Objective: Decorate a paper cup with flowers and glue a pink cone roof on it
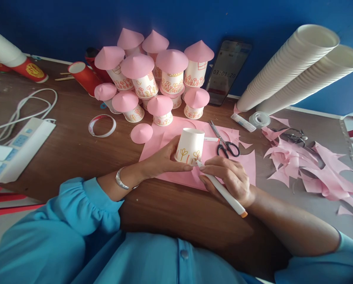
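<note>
My left hand point(167, 158) is closed around a white paper cup point(190, 140), held bottom-up above pink paper. Flower outlines in yellow and orange run along the cup's lower band. In my right hand point(231, 177) is a white marker point(225, 194) with an orange end; its tip meets the cup's side near the drawn flowers. Black-handled scissors point(223, 142) lie just beyond on the pink paper sheets point(179, 179). A loose pink paper cone point(141, 133) rests left of the cup. Behind stand several decorated cups with pink cone roofs point(138, 65).
Two tall stacks of white cups point(288, 69) lean at the back right beside a phone point(228, 73). Pink paper scraps point(294, 157) cover the right side. Tape rolls point(102, 125), a red cup point(83, 77) and a power strip point(25, 148) with white cable are on the left.
</note>
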`<state>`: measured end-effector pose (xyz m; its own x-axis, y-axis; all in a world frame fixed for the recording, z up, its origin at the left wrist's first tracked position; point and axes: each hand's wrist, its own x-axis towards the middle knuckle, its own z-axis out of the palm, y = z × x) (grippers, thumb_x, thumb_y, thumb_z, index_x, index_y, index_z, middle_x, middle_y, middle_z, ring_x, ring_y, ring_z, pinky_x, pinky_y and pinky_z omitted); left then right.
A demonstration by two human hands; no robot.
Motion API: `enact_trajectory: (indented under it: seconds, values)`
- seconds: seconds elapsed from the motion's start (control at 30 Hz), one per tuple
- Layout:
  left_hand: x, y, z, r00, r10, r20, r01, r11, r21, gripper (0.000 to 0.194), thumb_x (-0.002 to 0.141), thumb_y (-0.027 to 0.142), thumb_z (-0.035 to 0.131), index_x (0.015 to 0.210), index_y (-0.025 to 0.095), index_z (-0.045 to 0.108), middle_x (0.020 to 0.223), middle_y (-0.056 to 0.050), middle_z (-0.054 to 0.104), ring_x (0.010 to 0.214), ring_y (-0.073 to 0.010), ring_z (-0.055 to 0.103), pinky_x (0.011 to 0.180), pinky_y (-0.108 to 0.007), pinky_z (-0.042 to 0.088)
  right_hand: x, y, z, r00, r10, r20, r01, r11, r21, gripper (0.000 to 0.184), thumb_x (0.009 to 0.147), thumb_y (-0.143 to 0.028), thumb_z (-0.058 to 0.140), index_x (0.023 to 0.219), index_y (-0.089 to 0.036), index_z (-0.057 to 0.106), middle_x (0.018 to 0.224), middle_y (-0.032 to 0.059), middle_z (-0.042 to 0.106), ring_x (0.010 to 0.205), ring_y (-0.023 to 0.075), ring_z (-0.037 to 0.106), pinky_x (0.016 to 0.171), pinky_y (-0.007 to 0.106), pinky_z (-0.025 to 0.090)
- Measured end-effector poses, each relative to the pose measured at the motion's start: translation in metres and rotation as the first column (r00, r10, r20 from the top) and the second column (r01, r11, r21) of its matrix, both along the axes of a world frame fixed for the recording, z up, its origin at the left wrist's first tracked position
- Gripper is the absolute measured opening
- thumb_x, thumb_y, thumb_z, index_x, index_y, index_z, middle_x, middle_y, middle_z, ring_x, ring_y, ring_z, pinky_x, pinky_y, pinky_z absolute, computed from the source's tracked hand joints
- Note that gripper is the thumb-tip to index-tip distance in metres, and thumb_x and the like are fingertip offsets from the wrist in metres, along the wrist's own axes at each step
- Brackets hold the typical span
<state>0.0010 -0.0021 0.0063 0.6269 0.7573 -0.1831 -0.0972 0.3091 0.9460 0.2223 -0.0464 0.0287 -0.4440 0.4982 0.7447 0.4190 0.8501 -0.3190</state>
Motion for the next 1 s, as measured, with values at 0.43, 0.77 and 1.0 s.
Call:
enact_trajectory:
  seconds: [0.43,0.77,1.0]
  values:
    - [-0.008,0.005,0.0,0.935,0.004,0.354,0.076,0.974,-0.212,0.051,0.079,0.022,0.081,0.127,0.023,0.064,0.117,-0.009,0.073,0.108,-0.0252,0.071,0.099,-0.045,0.059,0.006,0.0,-0.003,0.996,-0.086,0.007,0.086,0.995,0.05,0.02,0.097,-0.014,0.063,0.116,-0.017,0.059,0.086,0.0049,0.065,0.073,0.0147,0.065,0.058,0.025,0.055]
    - [-0.017,0.006,-0.002,0.969,0.129,0.209,-0.149,0.986,0.079,0.064,0.072,0.035,0.089,0.129,0.026,0.061,0.128,-0.009,0.072,0.112,-0.0286,0.07,0.097,-0.045,0.056,0.017,0.011,-0.011,0.988,-0.15,0.048,0.15,0.989,0.009,0.036,0.096,-0.016,0.063,0.131,-0.018,0.055,0.097,0.0087,0.07,0.082,0.0201,0.07,0.067,0.03,0.058]
    - [-0.017,0.012,-0.002,0.969,0.164,0.184,-0.192,0.971,0.145,0.066,0.072,0.042,0.089,0.129,0.026,0.061,0.125,-0.009,0.072,0.123,-0.0312,0.066,0.107,-0.05,0.052,0.018,0.015,-0.018,0.978,-0.19,0.082,0.191,0.981,-0.005,0.034,0.096,-0.019,0.064,0.129,-0.019,0.057,0.097,0.0081,0.069,0.08,0.0202,0.069,0.069,0.031,0.057]
